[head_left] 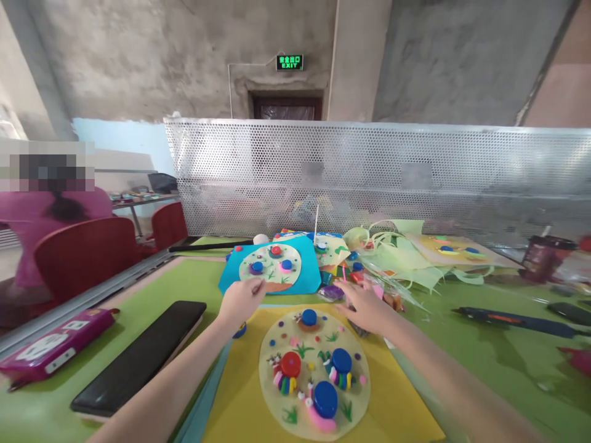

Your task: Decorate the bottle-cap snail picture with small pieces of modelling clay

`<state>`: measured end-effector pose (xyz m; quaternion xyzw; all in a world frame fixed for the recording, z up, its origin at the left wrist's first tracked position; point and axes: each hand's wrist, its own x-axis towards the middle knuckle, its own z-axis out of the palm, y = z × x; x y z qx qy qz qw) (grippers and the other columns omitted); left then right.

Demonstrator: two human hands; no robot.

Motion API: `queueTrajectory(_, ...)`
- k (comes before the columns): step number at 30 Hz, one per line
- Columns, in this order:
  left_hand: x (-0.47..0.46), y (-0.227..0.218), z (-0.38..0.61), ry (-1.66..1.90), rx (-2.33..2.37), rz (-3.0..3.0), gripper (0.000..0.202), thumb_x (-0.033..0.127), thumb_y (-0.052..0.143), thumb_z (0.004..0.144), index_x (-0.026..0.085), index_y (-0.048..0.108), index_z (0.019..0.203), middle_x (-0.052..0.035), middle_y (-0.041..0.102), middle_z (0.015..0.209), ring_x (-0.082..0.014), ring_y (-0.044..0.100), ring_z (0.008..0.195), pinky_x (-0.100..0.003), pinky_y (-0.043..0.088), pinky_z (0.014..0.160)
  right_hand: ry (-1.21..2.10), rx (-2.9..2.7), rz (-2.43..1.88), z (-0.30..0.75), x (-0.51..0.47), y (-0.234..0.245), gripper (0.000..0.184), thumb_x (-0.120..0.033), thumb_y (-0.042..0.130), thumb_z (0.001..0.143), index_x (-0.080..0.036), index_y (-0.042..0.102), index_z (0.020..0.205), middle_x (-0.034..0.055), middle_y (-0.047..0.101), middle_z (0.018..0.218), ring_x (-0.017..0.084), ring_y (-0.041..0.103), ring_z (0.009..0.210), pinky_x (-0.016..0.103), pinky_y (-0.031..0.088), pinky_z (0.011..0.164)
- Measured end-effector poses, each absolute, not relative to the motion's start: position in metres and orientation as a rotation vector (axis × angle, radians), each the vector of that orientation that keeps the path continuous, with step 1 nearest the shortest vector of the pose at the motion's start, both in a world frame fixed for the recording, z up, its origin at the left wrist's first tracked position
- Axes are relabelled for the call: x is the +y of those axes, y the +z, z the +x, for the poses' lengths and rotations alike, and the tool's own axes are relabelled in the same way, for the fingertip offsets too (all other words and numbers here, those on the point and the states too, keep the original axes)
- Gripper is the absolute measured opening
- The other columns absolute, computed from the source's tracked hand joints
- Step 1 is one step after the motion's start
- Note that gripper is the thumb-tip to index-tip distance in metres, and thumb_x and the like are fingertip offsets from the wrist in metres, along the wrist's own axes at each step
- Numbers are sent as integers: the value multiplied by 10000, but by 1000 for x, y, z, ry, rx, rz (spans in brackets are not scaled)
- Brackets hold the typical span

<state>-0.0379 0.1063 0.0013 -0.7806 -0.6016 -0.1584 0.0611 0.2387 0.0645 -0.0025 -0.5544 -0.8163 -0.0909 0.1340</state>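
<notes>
Four snails (pixel 325 400) are set on the cream disc (pixel 274 403) — what is left cannot be told.
Left hand (pixel 242 299) is curled, any hold hidden — right hand (pixel 369 304) part-open, nothing visibly gripped.

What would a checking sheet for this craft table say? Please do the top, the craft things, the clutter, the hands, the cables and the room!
Surface: green tabletop, partly covered.
Craft things: yellow sheet under a cream disc with three blue caps and one red; behind it, a blue card.
Clutter: purple case, black case, packets, cup.
Left hand: by the blue card's near edge, fingers curled; grip unclear.
Right hand: at the packets; grip unclear.
Cables: thin line up the wall to the exit sign; cable or pipe, unclear.
Surroundings: mesh screen, red chairs, a seated person in pink.
</notes>
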Motion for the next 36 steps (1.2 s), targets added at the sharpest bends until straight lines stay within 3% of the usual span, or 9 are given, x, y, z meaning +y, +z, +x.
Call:
queueTrajectory(8, 95, 11, -38, -515, -1737, -2328, 231, 335, 500, 888, 146, 569, 1002, -47, 608, 965, -144, 601, 799, -322, 524, 717, -112, -2384, -1606, 223, 90, -2, 287, -303, 541, 891, -170, 531, 1146, 80, 557, 1164, 220, 580, 969, 431, 498, 804)
queueTrajectory(14, 89, 20, -14, -472, -1418, -2492, 241, 330, 513, 883, 124, 555, 1000, -33, 605, 893, -125, 596, 719, -294, 522, 648, 43, -2365, -1605, 231, 72, -4, 287, -301, 537, 894, -178, 528, 1153, 82, 549, 1179, 221, 576, 980, 433, 495, 813)
queueTrajectory(22, 105, 24, 41, -273, -741, -2614, 226, 303, 524, 876, 146, 562, 1036, -65, 587, 1067, -191, 576, 962, -412, 484, 850, 234, -2303, -1607, 244, 79, -10, 287, -294, 541, 892, -168, 527, 1150, 79, 558, 1159, 216, 585, 958, 422, 506, 790)
queueTrajectory(36, 104, -1, 58, -213, -774, -2650, 209, 285, 535, 871, 139, 568, 1016, -61, 596, 1036, -182, 589, 928, -386, 507, 807, 147, -2215, -1438, 240, 85, -16, 286, -292, 537, 894, -178, 526, 1156, 82, 549, 1179, 219, 578, 977, 428, 499, 808)
